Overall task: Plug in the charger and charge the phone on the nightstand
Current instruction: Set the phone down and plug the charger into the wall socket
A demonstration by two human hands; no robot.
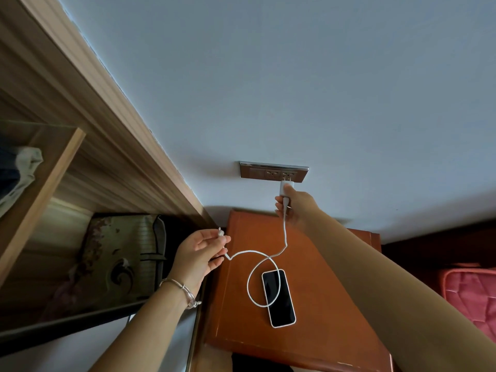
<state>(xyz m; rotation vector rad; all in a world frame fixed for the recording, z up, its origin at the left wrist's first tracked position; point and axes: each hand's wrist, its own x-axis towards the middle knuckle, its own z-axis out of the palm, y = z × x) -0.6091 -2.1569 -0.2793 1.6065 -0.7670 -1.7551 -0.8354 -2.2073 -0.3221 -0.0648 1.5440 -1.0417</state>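
Observation:
My right hand point(296, 208) grips the white charger plug point(286, 189) with its prongs at the right socket of the metal wall outlet point(271, 171). The white cable point(264, 257) runs down from the plug, loops over the top of the phone, and ends in my left hand point(200, 253), which pinches the cable near its free connector point(220, 232). The phone point(279, 298), black screen up with a white edge, lies flat on the reddish-brown nightstand point(322, 331). The connector is apart from the phone.
An open wooden wardrobe point(88, 162) stands at the left, with a patterned bag point(118, 253) and folded cloth point(22, 167) inside. A red quilted cover point(469, 296) lies at the right edge. The pale wall point(295, 76) fills the upper view.

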